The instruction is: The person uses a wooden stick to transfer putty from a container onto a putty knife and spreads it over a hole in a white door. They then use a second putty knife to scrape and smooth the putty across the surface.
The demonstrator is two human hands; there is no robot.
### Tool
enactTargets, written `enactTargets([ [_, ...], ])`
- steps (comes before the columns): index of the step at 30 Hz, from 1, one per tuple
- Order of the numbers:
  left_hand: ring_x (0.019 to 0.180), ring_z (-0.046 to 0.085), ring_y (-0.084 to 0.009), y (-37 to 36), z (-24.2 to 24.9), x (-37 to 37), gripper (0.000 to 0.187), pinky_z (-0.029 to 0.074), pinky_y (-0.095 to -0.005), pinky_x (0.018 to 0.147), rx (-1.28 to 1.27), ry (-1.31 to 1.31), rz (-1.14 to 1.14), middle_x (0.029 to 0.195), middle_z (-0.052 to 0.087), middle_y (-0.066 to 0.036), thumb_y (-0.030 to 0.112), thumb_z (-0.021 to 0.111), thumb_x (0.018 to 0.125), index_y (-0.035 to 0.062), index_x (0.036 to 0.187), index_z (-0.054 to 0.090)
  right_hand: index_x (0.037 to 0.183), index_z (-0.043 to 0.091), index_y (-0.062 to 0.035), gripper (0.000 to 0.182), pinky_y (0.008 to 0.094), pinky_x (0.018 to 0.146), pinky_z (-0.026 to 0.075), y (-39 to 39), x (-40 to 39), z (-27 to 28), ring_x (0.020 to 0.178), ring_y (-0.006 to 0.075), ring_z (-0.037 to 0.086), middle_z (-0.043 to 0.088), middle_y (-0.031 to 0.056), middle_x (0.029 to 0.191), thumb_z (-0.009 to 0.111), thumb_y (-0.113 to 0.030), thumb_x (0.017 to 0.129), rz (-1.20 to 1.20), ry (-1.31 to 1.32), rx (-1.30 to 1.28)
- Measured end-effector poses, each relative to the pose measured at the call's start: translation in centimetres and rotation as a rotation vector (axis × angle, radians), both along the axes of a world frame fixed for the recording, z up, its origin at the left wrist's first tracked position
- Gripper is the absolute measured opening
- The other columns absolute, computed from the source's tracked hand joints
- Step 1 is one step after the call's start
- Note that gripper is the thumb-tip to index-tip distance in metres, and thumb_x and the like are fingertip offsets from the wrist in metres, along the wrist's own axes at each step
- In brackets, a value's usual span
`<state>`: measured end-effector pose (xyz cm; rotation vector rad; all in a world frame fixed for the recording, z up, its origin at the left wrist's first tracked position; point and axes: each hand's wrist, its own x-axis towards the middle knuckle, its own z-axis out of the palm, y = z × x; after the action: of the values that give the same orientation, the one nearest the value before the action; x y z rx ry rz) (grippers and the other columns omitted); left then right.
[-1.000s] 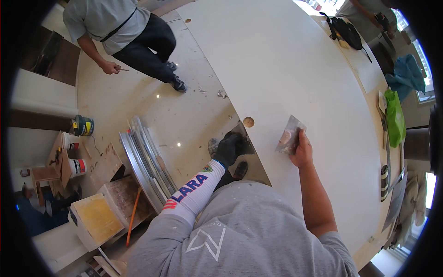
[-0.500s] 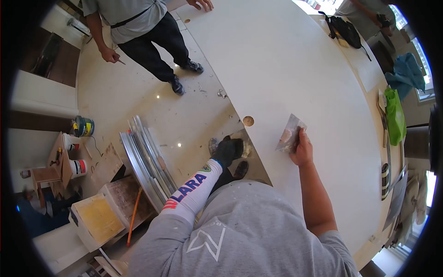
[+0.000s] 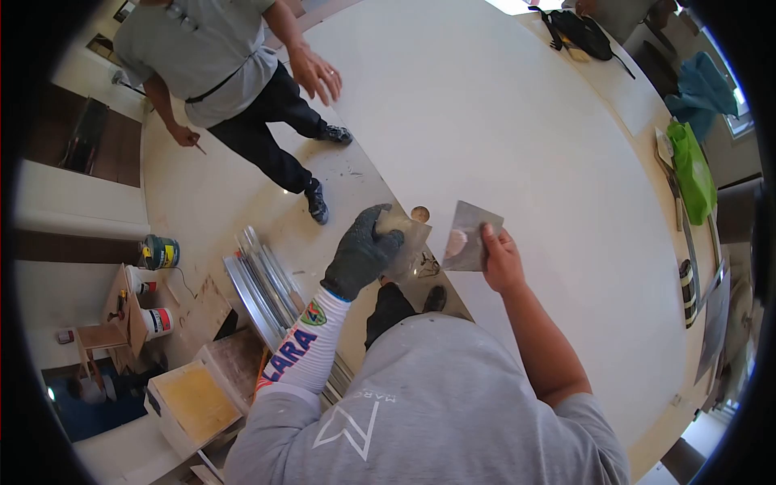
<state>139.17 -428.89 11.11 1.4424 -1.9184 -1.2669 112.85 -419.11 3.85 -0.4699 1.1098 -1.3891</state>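
Note:
My left hand [image 3: 360,252], in a black glove, is closed on a flat, smeared scraper plate [image 3: 412,242]. It is raised at the edge of a large white board [image 3: 550,162]. My bare right hand [image 3: 503,259] grips a thin metal scraper blade [image 3: 470,225] with its thumb on the face. A pale smear shows on that blade near its left edge. The two scrapers face each other with a small gap between them. Just beyond them is a round hole [image 3: 419,214] in the board.
Another person [image 3: 242,89] stands at the board's far left, one hand over its edge. Metal profiles [image 3: 271,283] lie on the floor at left, near a stained box [image 3: 194,400] and several buckets [image 3: 160,252]. Along the right side are a green bag [image 3: 691,174] and a black bag [image 3: 586,34].
My left hand has risen from beside the board, bringing its scraper plate into clear view. My right hand has moved left with its blade. The other person has shifted, lifting a hand off the board.

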Motion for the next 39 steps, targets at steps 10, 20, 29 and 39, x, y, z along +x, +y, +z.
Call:
enactTargets([
  [10,0.113,0.063,-0.0329,2.2,2.7,-1.0,0.055,0.051,-0.0395,0.097,-0.505,-0.091,-0.03,0.127,0.06,-0.021,0.014,0.072,0.088,-0.0024,0.136,0.051,0.12,0.06,0.0001,0.037,0.0269,0.09,0.049,-0.6,2.3,1.8,0.102,0.0097,0.06,0.067,0.0038,0.111,0.054,-0.033,0.105,-0.095,0.118,-0.1],
  [20,0.101,0.065,-0.0326,2.1,3.2,-0.7,0.048,0.053,-0.0398,0.089,-0.725,-0.202,-0.075,0.108,0.066,-0.018,0.018,0.072,0.088,-0.0013,0.129,0.056,0.114,0.063,0.0002,0.038,0.0253,0.074,0.046,0.3,2.6,1.5,0.085,0.0061,0.052,0.062,-0.0026,0.094,0.057,-0.036,0.104,0.08,0.366,-0.031],
  [29,0.099,0.066,-0.0252,3.3,-1.8,-0.1,0.044,0.053,-0.037,0.088,0.146,0.453,0.146,0.114,0.066,-0.016,0.019,0.067,0.091,-0.002,0.128,0.055,0.122,0.059,-0.0023,0.038,0.032,0.087,0.056,0.9,3.3,2.4,0.098,0.0162,0.067,0.068,0.0071,0.111,0.055,-0.035,0.104,0.142,-0.327,0.179],
  [39,0.107,0.063,-0.0293,2.1,-10.6,1.6,0.039,0.051,-0.0374,0.092,0.061,0.197,0.266,0.117,0.062,-0.021,0.024,0.064,0.093,-0.0016,0.122,0.059,0.118,0.06,-0.0046,0.032,0.0321,0.085,0.056,0.7,-1.0,-1.7,0.096,0.015,0.067,0.069,0.0048,0.108,0.056,-0.033,0.104,0.033,-0.197,0.072],
])
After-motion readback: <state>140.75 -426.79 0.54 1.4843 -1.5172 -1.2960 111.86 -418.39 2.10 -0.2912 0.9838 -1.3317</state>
